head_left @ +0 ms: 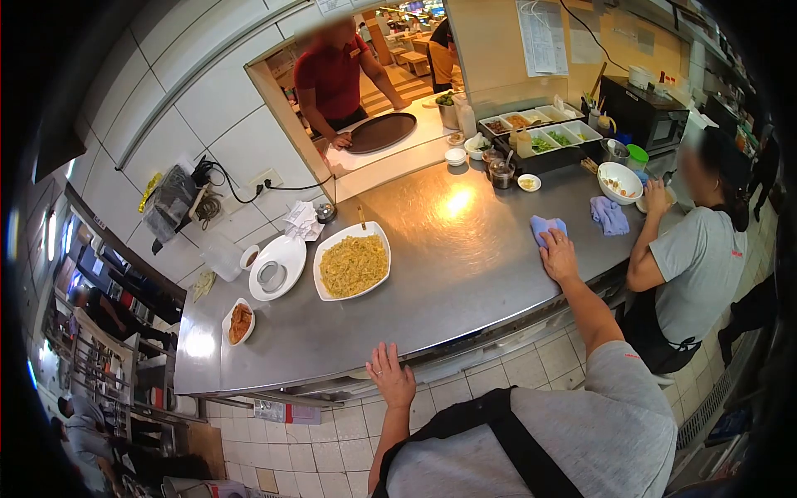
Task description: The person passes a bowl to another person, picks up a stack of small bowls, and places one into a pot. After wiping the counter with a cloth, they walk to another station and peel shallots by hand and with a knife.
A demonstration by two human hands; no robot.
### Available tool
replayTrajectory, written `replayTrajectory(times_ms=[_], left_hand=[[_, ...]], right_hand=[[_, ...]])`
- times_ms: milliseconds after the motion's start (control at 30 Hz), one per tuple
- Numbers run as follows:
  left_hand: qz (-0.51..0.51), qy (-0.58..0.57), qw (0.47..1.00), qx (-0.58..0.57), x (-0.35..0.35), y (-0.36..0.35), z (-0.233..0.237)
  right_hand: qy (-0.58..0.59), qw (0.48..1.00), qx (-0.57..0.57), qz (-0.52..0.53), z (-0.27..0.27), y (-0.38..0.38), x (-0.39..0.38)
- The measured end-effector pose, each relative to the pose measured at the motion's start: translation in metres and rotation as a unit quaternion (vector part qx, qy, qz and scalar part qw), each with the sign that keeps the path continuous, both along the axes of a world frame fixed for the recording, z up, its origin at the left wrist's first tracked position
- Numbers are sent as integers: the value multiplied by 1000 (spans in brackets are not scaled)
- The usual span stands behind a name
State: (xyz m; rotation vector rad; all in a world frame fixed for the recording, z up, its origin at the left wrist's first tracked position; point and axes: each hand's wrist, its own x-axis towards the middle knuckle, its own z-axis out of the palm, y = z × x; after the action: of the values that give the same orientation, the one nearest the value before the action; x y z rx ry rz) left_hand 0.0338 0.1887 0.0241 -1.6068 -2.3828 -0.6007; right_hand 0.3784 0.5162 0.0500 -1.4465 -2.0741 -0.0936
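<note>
My right hand (559, 254) lies over a folded blue cloth (548, 229) on the steel counter (440, 290), near its front edge on the right. Over the front edge of the counter, my left hand (392, 378) has its fingers spread and holds nothing. A square white bowl of yellow fried rice (354, 265) rests on the counter, up and left of my left hand. To its left are an oval white plate (286, 259) with a round metal piece on it and a small white dish of reddish food (240, 324).
A co-worker (701, 249) stands at the right beside a white bowl (619, 183) and another cloth (609, 216). Containers of chopped toppings (540, 145) line the back. Beyond the pass-through, a person in red (332, 79) touches a dark oval tray (382, 133).
</note>
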Motion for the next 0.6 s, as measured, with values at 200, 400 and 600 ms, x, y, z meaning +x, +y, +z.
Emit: replayTrajectory(times_ms=[200,400,600], left_hand=[[-5,-1,1000,0,1,-4,2],[-4,-2,1000,6,3,-2,-1],[-6,-1,1000,9,2,-1,0]], right_hand=[[9,1000,8,12,-2,1,1],[12,1000,9,9,-4,2,1],[4,1000,11,7,-2,2,1]])
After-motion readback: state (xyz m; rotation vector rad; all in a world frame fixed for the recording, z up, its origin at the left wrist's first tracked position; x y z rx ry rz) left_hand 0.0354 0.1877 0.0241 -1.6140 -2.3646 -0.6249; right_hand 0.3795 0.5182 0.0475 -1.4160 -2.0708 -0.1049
